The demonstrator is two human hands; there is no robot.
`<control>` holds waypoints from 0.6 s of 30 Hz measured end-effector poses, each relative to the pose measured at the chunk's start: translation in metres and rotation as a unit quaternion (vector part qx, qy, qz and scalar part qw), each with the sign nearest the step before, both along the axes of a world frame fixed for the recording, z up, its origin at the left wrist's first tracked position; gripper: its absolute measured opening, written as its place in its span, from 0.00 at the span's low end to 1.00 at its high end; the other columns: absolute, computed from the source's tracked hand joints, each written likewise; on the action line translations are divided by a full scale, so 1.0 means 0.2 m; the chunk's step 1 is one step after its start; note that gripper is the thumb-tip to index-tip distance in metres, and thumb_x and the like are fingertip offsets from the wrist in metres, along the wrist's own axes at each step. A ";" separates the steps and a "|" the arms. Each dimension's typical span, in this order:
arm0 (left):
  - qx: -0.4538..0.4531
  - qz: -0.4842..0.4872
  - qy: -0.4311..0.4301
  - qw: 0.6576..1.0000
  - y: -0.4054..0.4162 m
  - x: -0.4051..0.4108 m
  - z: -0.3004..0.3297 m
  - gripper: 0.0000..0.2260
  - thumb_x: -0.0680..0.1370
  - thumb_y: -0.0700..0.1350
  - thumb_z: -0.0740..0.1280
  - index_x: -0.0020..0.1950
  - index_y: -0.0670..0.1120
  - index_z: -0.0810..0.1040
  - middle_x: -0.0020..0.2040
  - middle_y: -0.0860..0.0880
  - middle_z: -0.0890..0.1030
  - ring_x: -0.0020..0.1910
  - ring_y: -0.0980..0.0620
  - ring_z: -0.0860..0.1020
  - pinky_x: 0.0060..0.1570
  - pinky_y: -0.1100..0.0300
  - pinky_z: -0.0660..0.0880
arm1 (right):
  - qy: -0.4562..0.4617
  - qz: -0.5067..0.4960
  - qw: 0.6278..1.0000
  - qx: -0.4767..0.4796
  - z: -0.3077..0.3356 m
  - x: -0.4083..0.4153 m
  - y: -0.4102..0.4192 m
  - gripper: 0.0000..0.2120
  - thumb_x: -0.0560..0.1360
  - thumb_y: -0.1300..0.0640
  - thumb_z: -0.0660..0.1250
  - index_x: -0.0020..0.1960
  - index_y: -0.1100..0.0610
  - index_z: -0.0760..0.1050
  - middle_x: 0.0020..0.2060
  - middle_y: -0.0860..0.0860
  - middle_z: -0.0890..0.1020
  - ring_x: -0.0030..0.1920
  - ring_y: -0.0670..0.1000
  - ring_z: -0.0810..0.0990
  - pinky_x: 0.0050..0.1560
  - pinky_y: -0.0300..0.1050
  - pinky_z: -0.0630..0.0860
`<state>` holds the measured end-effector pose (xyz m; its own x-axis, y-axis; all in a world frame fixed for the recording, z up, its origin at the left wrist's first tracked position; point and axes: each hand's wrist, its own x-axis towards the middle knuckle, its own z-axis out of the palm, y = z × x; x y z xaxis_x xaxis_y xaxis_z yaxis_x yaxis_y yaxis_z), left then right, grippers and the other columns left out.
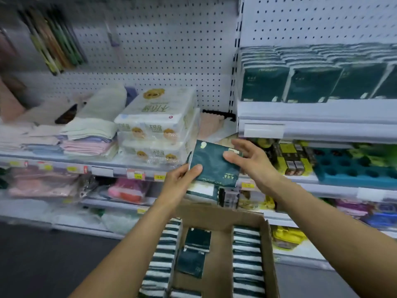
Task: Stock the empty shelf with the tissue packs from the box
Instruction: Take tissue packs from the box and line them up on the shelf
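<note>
A dark green tissue pack (211, 163) is held up in front of the shelves, above the cardboard box (217, 214). My left hand (181, 181) grips its lower left corner, thumb on top. My right hand (250, 161) touches its upper right edge with the thumb, fingers spread and fairly straight. Inside the box, rows of green-and-white packs (248, 263) stand on edge left and right, and two loose packs (194, 251) lie in the middle gap. On the upper right shelf (311, 117) stand several matching green packs (313, 84) in a row.
White bulk tissue bundles (159, 123) and folded towels (90, 134) fill the left shelf. Yellow-black boxes (293, 159) and a teal tray (352, 166) sit on the right shelf below the green packs. Pegboard backs the shelving. Dark floor lies lower left.
</note>
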<state>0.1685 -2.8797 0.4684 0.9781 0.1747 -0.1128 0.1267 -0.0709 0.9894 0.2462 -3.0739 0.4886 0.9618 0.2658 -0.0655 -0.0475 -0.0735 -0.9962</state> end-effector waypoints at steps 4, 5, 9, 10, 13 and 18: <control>0.063 -0.082 -0.054 0.993 -0.04 0.10 0.22 0.06 0.73 0.50 0.73 0.43 0.48 0.85 0.37 0.52 0.84 0.36 0.56 0.81 0.35 0.64 0.74 | -0.064 0.083 0.989 -0.105 0.27 0.04 -0.11 0.31 0.66 0.57 0.79 0.67 0.51 0.74 0.54 0.55 0.82 0.53 0.52 0.82 0.56 0.46 0.79; 0.073 -0.089 -0.064 0.991 -0.07 0.13 0.26 0.07 0.71 0.50 0.74 0.42 0.47 0.85 0.36 0.53 0.84 0.34 0.57 0.81 0.34 0.65 0.74 | -0.072 0.096 0.984 -0.131 0.32 0.04 -0.13 0.30 0.66 0.58 0.80 0.66 0.52 0.75 0.53 0.56 0.83 0.52 0.53 0.82 0.55 0.48 0.80; 0.089 -0.098 -0.106 0.985 -0.18 0.22 0.42 0.10 0.72 0.53 0.74 0.46 0.47 0.86 0.42 0.51 0.86 0.40 0.56 0.82 0.41 0.64 0.76 | -0.078 0.082 0.987 -0.115 0.44 0.04 -0.27 0.17 0.68 0.61 0.78 0.54 0.58 0.78 0.49 0.60 0.84 0.50 0.58 0.84 0.49 0.51 0.82; 0.088 -0.099 -0.113 0.985 -0.22 0.25 0.44 0.10 0.74 0.54 0.72 0.46 0.48 0.86 0.43 0.53 0.85 0.42 0.57 0.81 0.43 0.64 0.75 | -0.073 0.062 0.991 -0.097 0.47 0.04 -0.32 0.14 0.69 0.61 0.77 0.52 0.59 0.78 0.48 0.59 0.84 0.47 0.57 0.84 0.45 0.49 0.82; 0.076 -0.085 -0.128 0.985 -0.32 0.34 0.50 0.10 0.78 0.55 0.67 0.48 0.52 0.85 0.45 0.59 0.84 0.44 0.59 0.78 0.43 0.65 0.72 | -0.056 -0.024 0.997 -0.038 0.51 0.07 -0.51 0.14 0.71 0.58 0.75 0.53 0.61 0.77 0.44 0.54 0.84 0.45 0.51 0.84 0.40 0.45 0.79; 0.071 -0.078 -0.178 0.978 -0.45 0.48 0.53 0.05 0.77 0.44 0.71 0.46 0.55 0.84 0.49 0.61 0.83 0.50 0.59 0.79 0.48 0.64 0.73 | -0.055 -0.169 0.977 0.118 0.57 0.19 -0.87 0.13 0.69 0.55 0.72 0.51 0.54 0.72 0.38 0.49 0.80 0.38 0.50 0.77 0.36 0.45 0.68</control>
